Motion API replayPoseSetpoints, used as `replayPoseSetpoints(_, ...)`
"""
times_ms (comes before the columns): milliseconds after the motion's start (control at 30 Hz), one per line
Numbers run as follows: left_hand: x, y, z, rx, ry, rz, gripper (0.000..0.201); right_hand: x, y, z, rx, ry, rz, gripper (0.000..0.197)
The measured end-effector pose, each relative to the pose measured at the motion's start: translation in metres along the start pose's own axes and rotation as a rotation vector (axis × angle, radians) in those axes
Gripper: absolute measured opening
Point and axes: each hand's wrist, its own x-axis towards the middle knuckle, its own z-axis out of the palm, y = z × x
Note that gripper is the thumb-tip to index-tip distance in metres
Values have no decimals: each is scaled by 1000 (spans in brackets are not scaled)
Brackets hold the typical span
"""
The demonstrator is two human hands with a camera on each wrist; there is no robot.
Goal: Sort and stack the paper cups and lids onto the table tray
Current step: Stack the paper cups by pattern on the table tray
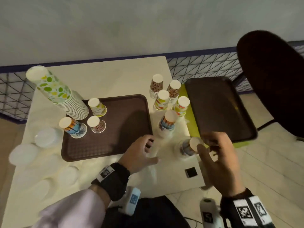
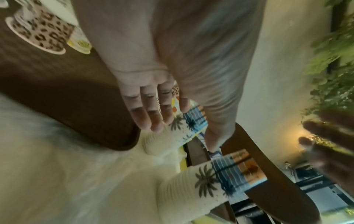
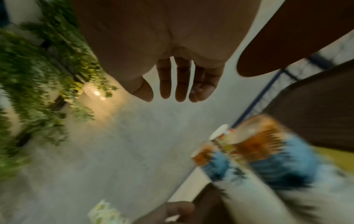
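A brown tray [image 1: 115, 145] lies on the white table [image 1: 107, 76]. It carries a tall stack of green-dotted cups [image 1: 56, 92] and three upside-down cups: yellow [image 1: 97, 106], palm-print [image 1: 72, 127] and leopard [image 1: 97, 125]. Right of the tray stand several upside-down stacks, among them a palm-print stack [image 1: 167, 124]. My left hand [image 1: 150, 152] hovers at the tray's near right corner with loosely curled fingers [image 2: 151, 115], holding nothing. My right hand [image 1: 204, 143] is spread over another palm-print stack [image 1: 187, 148], blurred in the right wrist view, its fingers [image 3: 180, 84] apart from it.
White lids [image 1: 46, 137] lie scattered on the table's left and near side. A second brown tray [image 1: 218, 109] sits on a green surface to the right, beside a black chair [image 1: 271, 79]. A small black square [image 1: 190, 172] lies near the table's front edge.
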Motion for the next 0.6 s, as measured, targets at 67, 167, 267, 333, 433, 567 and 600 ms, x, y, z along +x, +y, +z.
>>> replayPoseSetpoints(67, 13, 7, 19, 4, -51, -12, 79, -11, 41, -9, -19, -29, 86, 35)
replayPoseSetpoints(167, 31, 17, 44, 22, -121, -51, 88, -22, 95, -3, -2, -144, 227, 62)
replayPoseSetpoints(267, 46, 24, 65, 46, -180, -111, 101, -24, 135, 18, 2, -287, 337, 82)
replayPoseSetpoints(333, 53, 25, 75, 55, -218, -153, 107, -21, 154, 35, -7, -339, 345, 91)
replayPoseSetpoints(433, 60, 26, 86, 62, -256, -195, 109, -13, 165, 55, 54, -375, 340, 90)
replayPoseSetpoints(567, 63, 29, 93, 48, -261, -211, 110, 1, 162, 72, 121, -351, 367, 80)
replayPoseSetpoints(600, 63, 30, 93, 44, -256, -210, 109, 2, 163, 75, 120, -347, 379, 77)
